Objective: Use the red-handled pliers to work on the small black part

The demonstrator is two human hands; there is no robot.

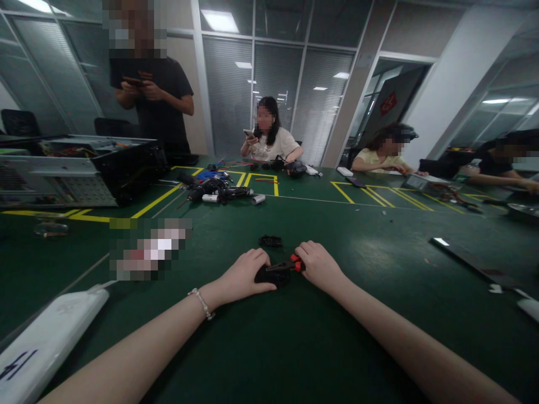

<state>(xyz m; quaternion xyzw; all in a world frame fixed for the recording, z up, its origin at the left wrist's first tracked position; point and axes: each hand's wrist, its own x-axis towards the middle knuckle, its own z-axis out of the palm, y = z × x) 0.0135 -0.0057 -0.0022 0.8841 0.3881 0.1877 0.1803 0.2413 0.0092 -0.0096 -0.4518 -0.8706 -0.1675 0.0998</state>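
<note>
My left hand (246,275) is closed around a small black device (275,276), low over the green table. In my right hand (315,262) is a pair of pliers (290,265) with red handles, gripped by those handles. The dark jaws point left and lie over the top of the black device; whether they pinch a part of it, I cannot tell. Just beyond my hands, a black plastic piece (270,241) rests on the table, apart from both.
A heap of black cables and adapters (217,188) lies farther back. An open computer case (80,171) stands at the left. A white power bank-like object (54,336) sits near my left forearm, a dark flat strip (471,264) at the right. Several people sit or stand around the table (328,336).
</note>
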